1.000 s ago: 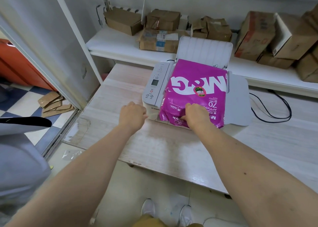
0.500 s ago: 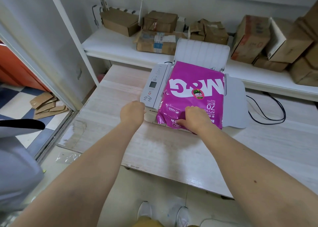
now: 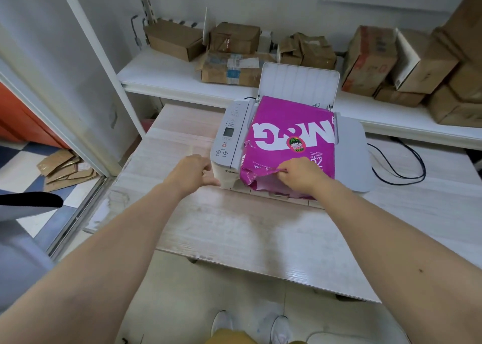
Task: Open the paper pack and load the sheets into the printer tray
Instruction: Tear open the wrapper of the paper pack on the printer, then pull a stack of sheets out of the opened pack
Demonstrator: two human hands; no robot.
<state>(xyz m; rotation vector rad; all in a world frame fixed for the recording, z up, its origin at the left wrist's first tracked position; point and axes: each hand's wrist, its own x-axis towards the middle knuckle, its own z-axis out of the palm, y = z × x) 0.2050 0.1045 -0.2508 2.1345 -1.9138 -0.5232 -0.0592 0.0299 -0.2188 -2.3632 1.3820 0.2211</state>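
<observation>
A magenta paper pack (image 3: 292, 130) with white lettering lies flat on top of a white printer (image 3: 229, 140), whose rear paper tray (image 3: 298, 85) stands upright behind the pack. My right hand (image 3: 300, 173) pinches a flap of the wrapper at the pack's near end and lifts it, so the wrapper is crumpled and partly torn there. My left hand (image 3: 193, 173) rests against the printer's front left corner, fingers pressed to its side and holding nothing.
The printer sits on a pale wooden table (image 3: 234, 226). A black cable (image 3: 399, 166) loops to its right. Behind, a white shelf (image 3: 167, 75) carries several cardboard boxes (image 3: 370, 57). Flattened cardboard (image 3: 65, 169) lies on the floor at left.
My right hand has gone from pressing on the pack's near end to pulling up a wrapper flap. My left hand stays at the printer's corner.
</observation>
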